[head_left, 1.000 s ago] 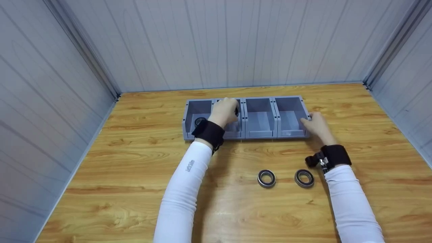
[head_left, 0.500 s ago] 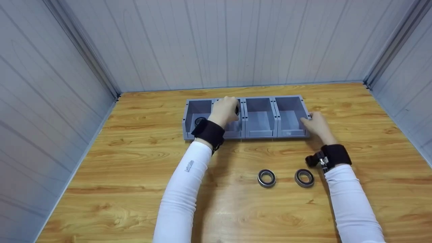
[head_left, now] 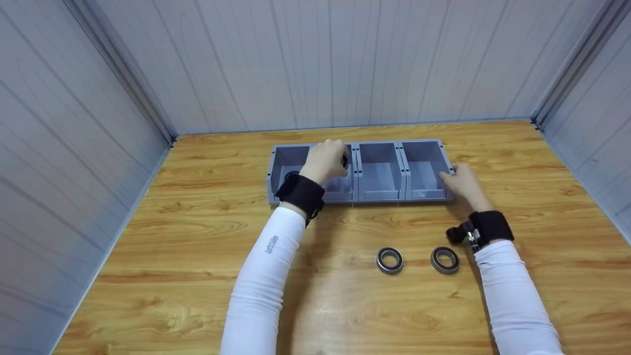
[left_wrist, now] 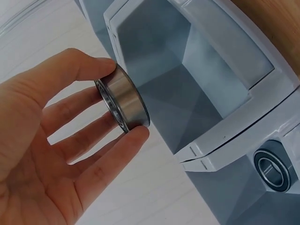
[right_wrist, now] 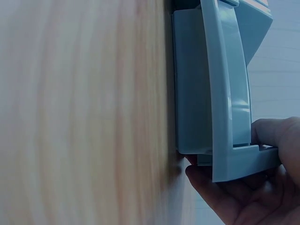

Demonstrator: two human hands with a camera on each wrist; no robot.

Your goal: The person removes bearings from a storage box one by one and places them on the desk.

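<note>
My left hand (head_left: 325, 160) pinches a bearing (left_wrist: 126, 98) between thumb and fingers, above the second compartment from the left. The bearing is a steel ring with a dark seal; in the head view the hand covers most of it. Inside the leftmost compartment lies another bearing (left_wrist: 273, 171), partly hidden by my left wrist in the head view. My right hand (head_left: 463, 185) grips the right side wall of the rightmost grey bin (head_left: 426, 194), thumb inside and fingers outside. The right wrist view shows this bin (right_wrist: 222, 89) from its front corner.
Two more bearings, a left one (head_left: 389, 260) and a right one (head_left: 444, 260), lie flat on the wooden table (head_left: 172, 271) in front of the bins. A pale panel wall (head_left: 315, 64) stands behind the row, with side walls at left and right.
My left hand has shifted slightly to the left, still holding the bearing over the same compartment. The right hand and the loose bearings have stayed in place.
</note>
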